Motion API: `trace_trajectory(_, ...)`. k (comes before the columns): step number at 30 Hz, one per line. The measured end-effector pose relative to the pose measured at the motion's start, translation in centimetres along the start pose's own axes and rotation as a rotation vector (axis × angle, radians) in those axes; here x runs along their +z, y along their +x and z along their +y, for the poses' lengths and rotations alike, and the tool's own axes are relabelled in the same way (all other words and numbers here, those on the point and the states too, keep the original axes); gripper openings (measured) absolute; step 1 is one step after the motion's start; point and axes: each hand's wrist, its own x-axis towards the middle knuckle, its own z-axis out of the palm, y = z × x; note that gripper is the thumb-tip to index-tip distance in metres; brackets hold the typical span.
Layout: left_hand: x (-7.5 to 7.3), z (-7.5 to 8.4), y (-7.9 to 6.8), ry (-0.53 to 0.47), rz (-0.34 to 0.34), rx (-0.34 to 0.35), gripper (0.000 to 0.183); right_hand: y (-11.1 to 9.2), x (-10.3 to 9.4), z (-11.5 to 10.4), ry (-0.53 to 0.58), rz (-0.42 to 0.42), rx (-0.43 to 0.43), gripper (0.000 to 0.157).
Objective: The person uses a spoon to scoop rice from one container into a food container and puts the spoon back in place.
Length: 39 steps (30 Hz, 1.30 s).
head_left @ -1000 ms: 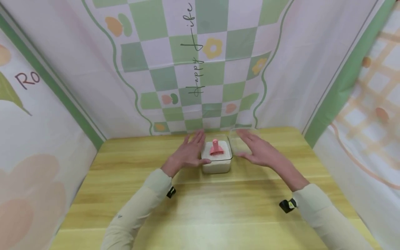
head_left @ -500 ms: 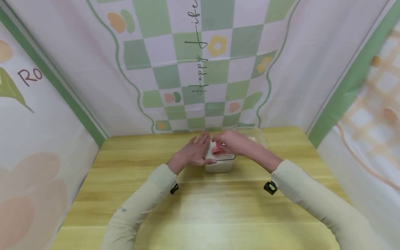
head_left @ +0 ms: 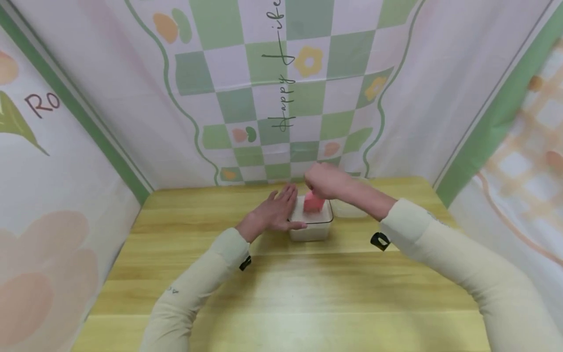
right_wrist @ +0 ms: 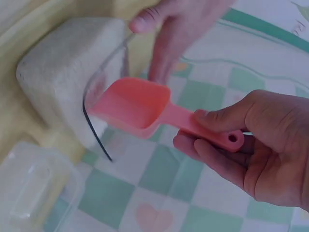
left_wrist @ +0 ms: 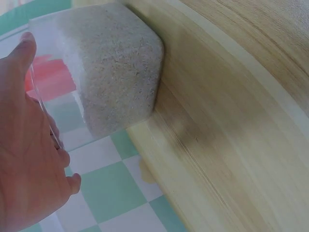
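Note:
A clear, square-mouthed container (head_left: 310, 232) of white rice-like grain stands near the table's back edge. My left hand (head_left: 277, 213) rests against its left side, fingers straight, thumb along the front rim. The left wrist view shows the grain (left_wrist: 113, 67) through the clear wall, below the rim. Above the grain, my right hand (head_left: 329, 183) grips a pink scoop (head_left: 313, 202) by its handle. From the right wrist, the thumb lies on top of the handle and the fingers beneath. The scoop's bowl is at the container's mouth, its visible inside bare pink.
A second clear plastic container (head_left: 349, 210) stands just right of the first, partly hidden by my right forearm. Behind the wooden table (head_left: 281, 293) hangs a green-and-white checked curtain (head_left: 290, 98), with more printed curtains on both sides.
My right hand came in from the right, took hold of the scoop's handle and raised the scoop from the grain. My left hand stays beside the container.

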Motion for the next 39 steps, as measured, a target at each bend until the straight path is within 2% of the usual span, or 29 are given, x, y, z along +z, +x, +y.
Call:
trace_trajectory(4, -0.1, 0.1, -0.1, 0.002, -0.002, -0.005, 0.109, -1.1, -0.6, 1.3, 0.090, 0.084, -0.018, 0.011)
trace_trajectory(9, -0.1, 0.1, -0.1, 0.001, 0.000, -0.001, 0.109, -1.8, 0.7, 2.5, 0.141, 0.139, -0.005, 0.007)
trace_trajectory(13, 0.1, 0.1, 0.0, 0.003, -0.015, -0.001, 0.109, -1.9, 2.2, 2.7, 0.058, 0.122, 0.032, 0.005)
trace_trajectory(16, 0.0, 0.0, 0.1, 0.011, -0.024, -0.003, 0.109, -1.8, 2.6, 2.4, -0.050, 0.108, 0.054, 0.014)
trace_trajectory(19, -0.1, -0.1, 0.3, 0.012, -0.019, -0.004, 0.109, -1.6, 2.6, 1.9, -0.141, 0.058, 0.061, 0.015)
trace_trajectory(22, -0.1, -0.2, 0.3, 0.008, -0.022, -0.010, 0.110, -1.4, 3.0, 1.6, -0.155, -0.005, 0.043, 0.014)
trace_trajectory(28, -0.1, 0.0, 0.4, 0.007, -0.024, -0.020, 0.112, -0.9, 4.6, 2.8, -0.013, -0.076, 0.027, 0.024)
trace_trajectory(33, -0.2, 0.2, 0.5, 0.013, -0.012, -0.029, 0.112, -0.6, 4.9, 3.8, 0.184, -0.165, 0.010, 0.041)
trace_trajectory(35, -0.3, 0.2, 0.4, 0.015, -0.012, -0.035, 0.112, -0.4, 4.9, 4.0, 0.263, -0.200, 0.001, 0.043)
trace_trajectory(39, -0.3, 0.2, 0.4, 0.020, -0.023, -0.042, 0.112, -0.2, 4.8, 4.3, 0.354, -0.267, -0.006, 0.035)
